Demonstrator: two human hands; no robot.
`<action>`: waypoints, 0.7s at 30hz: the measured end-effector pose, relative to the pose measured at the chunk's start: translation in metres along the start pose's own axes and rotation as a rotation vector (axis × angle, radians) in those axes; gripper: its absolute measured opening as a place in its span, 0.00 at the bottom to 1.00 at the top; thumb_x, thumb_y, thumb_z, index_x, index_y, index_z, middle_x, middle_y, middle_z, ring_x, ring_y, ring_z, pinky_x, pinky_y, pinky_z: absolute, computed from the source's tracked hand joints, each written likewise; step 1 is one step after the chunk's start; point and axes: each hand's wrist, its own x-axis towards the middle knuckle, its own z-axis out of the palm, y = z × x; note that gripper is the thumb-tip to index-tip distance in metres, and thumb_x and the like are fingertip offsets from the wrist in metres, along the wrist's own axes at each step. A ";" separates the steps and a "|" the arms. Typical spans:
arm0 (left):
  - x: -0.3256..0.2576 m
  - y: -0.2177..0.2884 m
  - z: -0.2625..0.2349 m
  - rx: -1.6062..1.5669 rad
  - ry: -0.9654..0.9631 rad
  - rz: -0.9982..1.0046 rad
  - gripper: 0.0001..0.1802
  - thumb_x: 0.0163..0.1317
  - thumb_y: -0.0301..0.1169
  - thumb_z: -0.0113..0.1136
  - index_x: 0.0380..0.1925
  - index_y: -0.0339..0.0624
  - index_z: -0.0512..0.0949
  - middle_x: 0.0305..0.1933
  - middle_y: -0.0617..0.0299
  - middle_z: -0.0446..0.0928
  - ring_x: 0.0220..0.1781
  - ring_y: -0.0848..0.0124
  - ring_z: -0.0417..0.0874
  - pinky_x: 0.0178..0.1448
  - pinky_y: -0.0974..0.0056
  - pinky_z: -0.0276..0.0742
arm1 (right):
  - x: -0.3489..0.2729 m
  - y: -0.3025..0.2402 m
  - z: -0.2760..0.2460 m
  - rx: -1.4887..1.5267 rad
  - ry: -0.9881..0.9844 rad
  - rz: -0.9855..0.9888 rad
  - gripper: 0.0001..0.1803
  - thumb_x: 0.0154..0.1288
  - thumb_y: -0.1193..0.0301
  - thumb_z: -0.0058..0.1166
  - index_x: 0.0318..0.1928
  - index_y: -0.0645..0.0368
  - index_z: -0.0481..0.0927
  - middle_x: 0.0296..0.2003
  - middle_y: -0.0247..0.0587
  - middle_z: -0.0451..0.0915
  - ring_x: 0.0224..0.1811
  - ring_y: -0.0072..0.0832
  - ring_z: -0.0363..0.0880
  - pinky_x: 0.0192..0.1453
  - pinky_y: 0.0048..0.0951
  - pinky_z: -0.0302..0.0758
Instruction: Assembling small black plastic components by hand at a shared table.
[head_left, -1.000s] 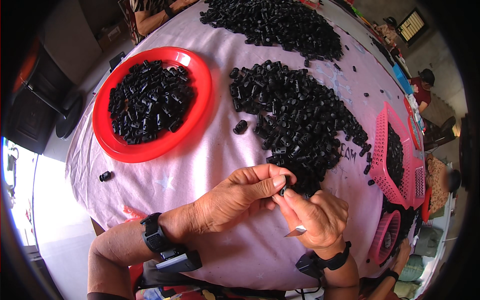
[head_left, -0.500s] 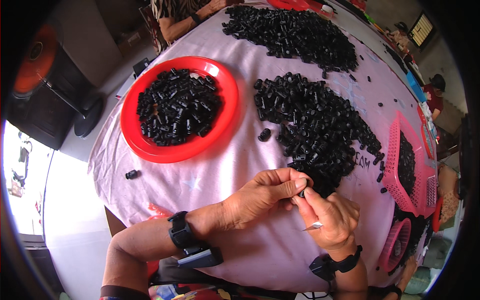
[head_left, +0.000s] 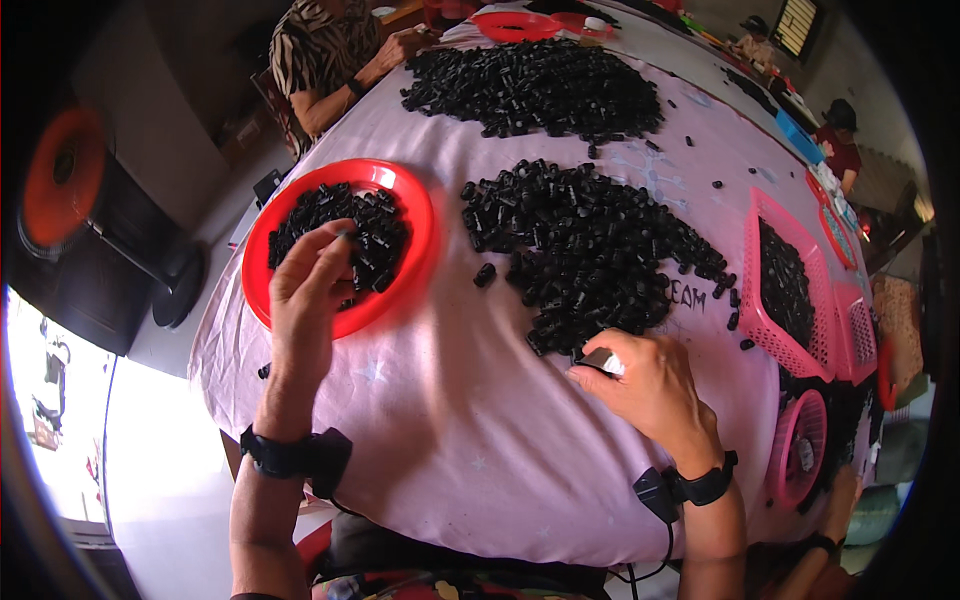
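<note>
My left hand (head_left: 312,285) is over the red plastic plate (head_left: 424,255), fingers pinched together above the small black plastic parts (head_left: 378,245) in it. Whatever sits between those fingertips, if anything, I cannot make out. At the near edge of the middle pile of black parts (head_left: 590,255), my right hand (head_left: 650,390) is closed around a small, flat, shiny blade (head_left: 604,361). Its thumb and forefinger reach a black part at the pile's edge; whether they grip it is unclear. Both wrists wear black straps with small boxes.
A larger heap of black parts (head_left: 540,90) lies farther back on the pink cloth (head_left: 480,420). Pink baskets (head_left: 835,340) stand at the right, with a round pink one (head_left: 798,450) nearer. A fan (head_left: 65,175) stands left. Other people sit around the table.
My hands, together at a small part before, have parted. The left has moved left to the red plate; the right has turned toward the pile with the blade. The view has shifted slightly.
</note>
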 end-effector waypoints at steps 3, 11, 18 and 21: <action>-0.001 0.000 -0.010 0.170 0.116 0.082 0.22 0.64 0.32 0.59 0.58 0.41 0.74 0.46 0.66 0.76 0.42 0.80 0.76 0.44 0.73 0.73 | 0.000 0.006 0.005 -0.066 0.041 -0.025 0.11 0.54 0.66 0.65 0.31 0.58 0.79 0.19 0.47 0.79 0.23 0.43 0.81 0.27 0.39 0.75; -0.059 0.003 0.037 0.130 -0.450 -0.103 0.12 0.63 0.24 0.59 0.47 0.34 0.76 0.46 0.61 0.78 0.43 0.76 0.78 0.48 0.71 0.75 | -0.006 0.003 -0.018 -0.099 -0.010 0.047 0.13 0.53 0.65 0.64 0.30 0.60 0.78 0.21 0.52 0.79 0.25 0.48 0.80 0.30 0.43 0.75; -0.083 -0.032 0.036 0.449 -0.607 -0.021 0.09 0.62 0.25 0.60 0.42 0.37 0.77 0.35 0.65 0.77 0.35 0.80 0.77 0.39 0.71 0.75 | -0.004 0.022 0.001 0.012 0.004 -0.089 0.14 0.52 0.64 0.61 0.28 0.63 0.75 0.24 0.55 0.78 0.31 0.53 0.79 0.35 0.45 0.74; -0.083 -0.024 0.041 0.352 -0.604 -0.163 0.09 0.63 0.24 0.58 0.44 0.38 0.77 0.34 0.67 0.77 0.36 0.83 0.76 0.39 0.76 0.73 | -0.005 0.028 -0.001 0.017 0.013 -0.098 0.13 0.51 0.66 0.60 0.30 0.66 0.76 0.26 0.57 0.79 0.34 0.53 0.79 0.37 0.46 0.75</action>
